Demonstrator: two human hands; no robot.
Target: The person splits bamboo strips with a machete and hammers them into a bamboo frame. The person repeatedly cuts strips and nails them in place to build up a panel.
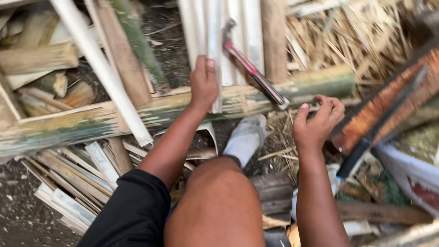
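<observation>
A bare knee (219, 201) is seen nearest the camera, above a grey sandal (247, 137). A long green bamboo pole (173, 110) is laid across the ground. A pale split bamboo slat (214, 41) is gripped by the left hand (203, 84), closed around it, above the pole. A red-handled hammer (251, 68) is rested on the pole; beside its handle end the right hand (318, 123) is held half open, empty.

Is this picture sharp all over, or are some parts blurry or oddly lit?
Head view: soft, even daylight with no hard shadows or glare. The left hand on the pale bamboo slats and the red-handled hammer are fairly sharp; the right hand is slightly soft. The orange-brown piece at the right edge is smeared, and the frame edges look stretched by the wide lens.
</observation>
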